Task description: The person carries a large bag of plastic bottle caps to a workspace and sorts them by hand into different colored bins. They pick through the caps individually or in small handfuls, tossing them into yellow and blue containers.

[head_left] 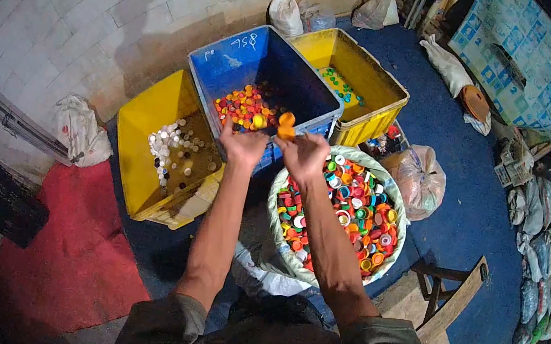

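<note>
My left hand (242,144) and my right hand (304,153) are raised side by side over the near edge of a blue crate (234,68). An orange bottle cap (286,125) sits at the fingertips of my right hand, and a yellow cap (259,121) is just above my left hand; whether either cap is gripped or in the air I cannot tell. The blue crate holds red, orange and yellow caps. Below my right arm stands a white sack (274,233) full of mixed coloured caps (359,210).
A yellow crate (142,126) with white caps lies tilted at the left. Another yellow crate (369,79) with green and blue caps stands behind the blue one. A tied plastic bag (422,181), a wooden stool (446,300), a red mat (71,255) and stuffed sacks (542,243) surround me.
</note>
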